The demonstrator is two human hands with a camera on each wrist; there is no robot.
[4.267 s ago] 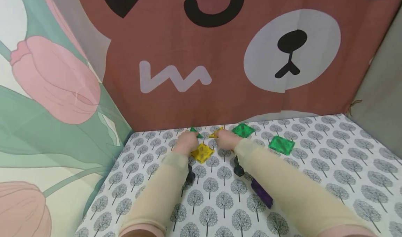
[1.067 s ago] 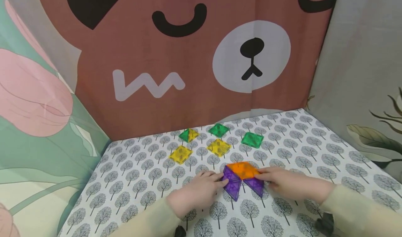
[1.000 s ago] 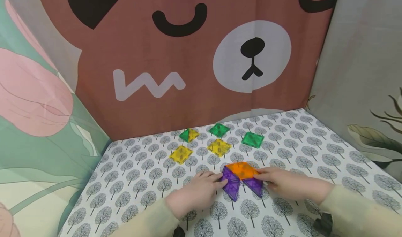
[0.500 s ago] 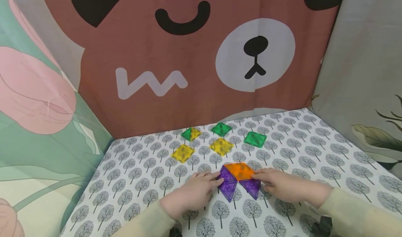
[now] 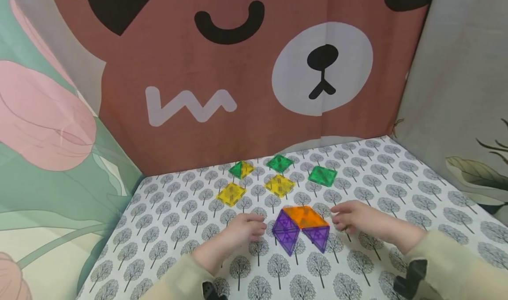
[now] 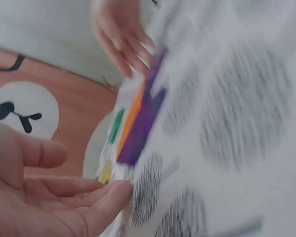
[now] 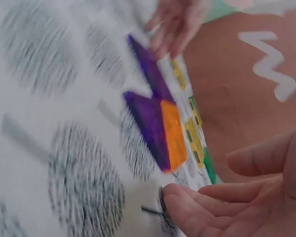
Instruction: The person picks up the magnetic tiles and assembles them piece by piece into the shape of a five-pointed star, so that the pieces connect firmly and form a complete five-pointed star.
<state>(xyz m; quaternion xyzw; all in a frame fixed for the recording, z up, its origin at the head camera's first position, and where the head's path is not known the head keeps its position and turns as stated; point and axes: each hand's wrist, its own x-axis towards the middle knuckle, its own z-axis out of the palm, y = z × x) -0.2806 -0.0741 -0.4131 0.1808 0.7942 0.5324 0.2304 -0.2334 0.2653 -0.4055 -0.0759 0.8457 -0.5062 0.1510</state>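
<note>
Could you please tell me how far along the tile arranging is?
Apparently done: the orange section joins the purple tiles. In hand: nothing; left grip and right grip are empty. Possibly left: the gap between the purple tiles, and separate yellow squares and green squares.

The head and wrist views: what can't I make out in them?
Head view: left sleeve, cut off by the bottom edge; markings on the green tiles, too small.
Left wrist view: left hand, cut off by the left and bottom edges; seams of the purple tiles, lost in blur.
Right wrist view: right hand, cut off by the right and bottom edges.
</note>
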